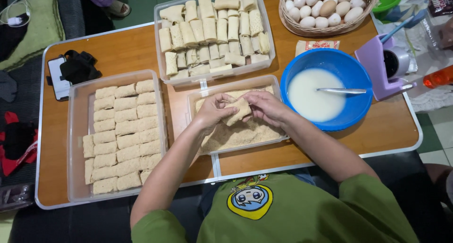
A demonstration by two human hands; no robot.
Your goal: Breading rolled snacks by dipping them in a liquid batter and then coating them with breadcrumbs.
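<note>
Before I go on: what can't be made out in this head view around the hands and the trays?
- Roll: both ends covered by the left hand and right hand; grip not readable.
- Crumb tray: its middle is hidden behind the hands.
- Egg basket: cut off by the top edge.
- Spoon in the blue bowl: its bowl end is sunk in the white liquid.

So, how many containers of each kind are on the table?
Clear plastic trays: 3 (coated rolls, plain rolls, crumbs)
Blue bowl: 1
Wicker egg basket: 1
Total: 5
</note>
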